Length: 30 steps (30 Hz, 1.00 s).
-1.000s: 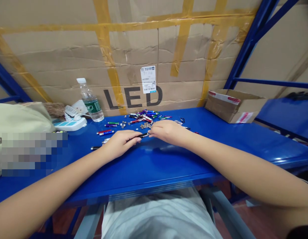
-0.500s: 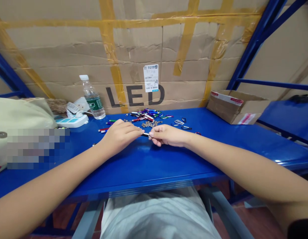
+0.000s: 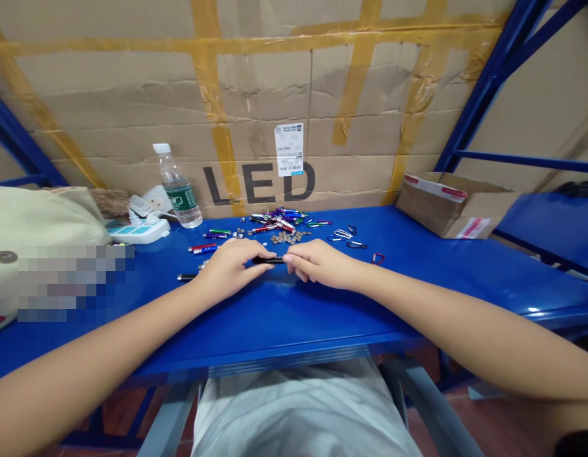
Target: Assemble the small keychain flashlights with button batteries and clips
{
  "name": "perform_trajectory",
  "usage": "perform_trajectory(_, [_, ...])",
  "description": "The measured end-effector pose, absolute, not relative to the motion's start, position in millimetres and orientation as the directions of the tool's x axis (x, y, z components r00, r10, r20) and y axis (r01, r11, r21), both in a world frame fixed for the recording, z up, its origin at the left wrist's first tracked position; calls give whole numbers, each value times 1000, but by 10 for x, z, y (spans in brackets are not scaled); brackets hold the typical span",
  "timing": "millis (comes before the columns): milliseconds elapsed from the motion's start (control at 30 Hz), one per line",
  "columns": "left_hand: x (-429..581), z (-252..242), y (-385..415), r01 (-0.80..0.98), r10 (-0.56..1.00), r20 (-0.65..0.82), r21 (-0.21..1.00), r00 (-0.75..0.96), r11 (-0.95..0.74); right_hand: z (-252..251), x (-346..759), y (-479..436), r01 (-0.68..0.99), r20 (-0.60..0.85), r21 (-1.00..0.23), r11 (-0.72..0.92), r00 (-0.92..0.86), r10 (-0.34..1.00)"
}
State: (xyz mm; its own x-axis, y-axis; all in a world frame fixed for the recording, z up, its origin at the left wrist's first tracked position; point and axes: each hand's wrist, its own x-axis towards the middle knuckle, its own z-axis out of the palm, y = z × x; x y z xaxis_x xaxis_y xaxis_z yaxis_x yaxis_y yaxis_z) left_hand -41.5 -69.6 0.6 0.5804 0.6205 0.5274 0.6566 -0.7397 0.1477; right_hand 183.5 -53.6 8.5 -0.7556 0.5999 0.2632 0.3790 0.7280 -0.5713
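Note:
A slim black mini flashlight (image 3: pixel 269 260) lies level between my two hands, above the front part of the blue table. My left hand (image 3: pixel 231 265) curls around its left end, with the fingers above and the thumb along the lower side. My right hand (image 3: pixel 320 261) pinches its right end between thumb and forefinger, the other fingers folded under. Just behind the hands is a scatter of small round button cells (image 3: pixel 287 237). A heap of coloured mini flashlights (image 3: pixel 279 220) lies farther back. Red and blue tubes (image 3: pixel 203 247) and a black tube (image 3: pixel 186 277) lie beside my left hand.
Several small carabiners (image 3: pixel 342 234) and a red carabiner (image 3: pixel 378 258) lie to the right. An open cardboard box (image 3: pixel 453 206) stands at the back right. At the left are a water bottle (image 3: pixel 180 193), a power strip (image 3: pixel 139 231) and a pale bag (image 3: pixel 41 222). A large carton (image 3: pixel 255 95) walls the back.
My left thumb has come into view below the flashlight, and the fingers have drawn back left, showing more of the black tube. My right hand keeps its pinch, turned slightly.

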Motion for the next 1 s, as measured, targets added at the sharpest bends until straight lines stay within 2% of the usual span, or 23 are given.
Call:
perform_trajectory(100, [-432,10,-717,665,566,562,37,603,-746,47,1773,-573,317,103,-826,466,-728,678])
perform_trajectory(167, [-427,19,-713,690,565,570,-6,596,-723,30,1744,-559,293,52,-883,367,-714,698])
perform_trajectory(233, [-407,26,-697,716,595,564,8,573,-698,26,1742,-522,320,93,-852,415,-687,721])
perform_trajectory(300, [-378,28,-679,715,633,542,82,552,-694,38,1774,-480,407,205,-705,580,-666,717])
perform_trajectory(367, [-354,25,-669,693,667,515,179,539,-699,64,1829,-445,505,321,-470,724,-666,673])
perform_trajectory(467, [-343,27,-676,672,701,490,274,519,-688,110,1911,-422,549,371,-189,814,-727,577])
perform_trajectory(600, [-362,48,-699,668,712,469,294,523,-684,136,1940,-429,527,353,44,849,-803,480])
perform_trajectory(700, [-374,49,-702,656,696,439,270,567,-705,121,1912,-448,536,337,97,839,-810,479])
perform_trajectory(767, [-380,34,-701,661,671,444,206,594,-722,105,1889,-463,514,318,17,858,-816,483])
perform_trajectory(800, [-383,23,-702,668,654,458,160,602,-727,96,1878,-470,497,313,-65,865,-813,491])
perform_trajectory(900, [-395,-12,-720,699,603,513,8,611,-715,72,1843,-485,439,300,-433,788,-754,585])
perform_trajectory(1000, [-409,-23,-753,725,539,578,-138,612,-674,46,1800,-498,363,201,-750,554,-672,713])
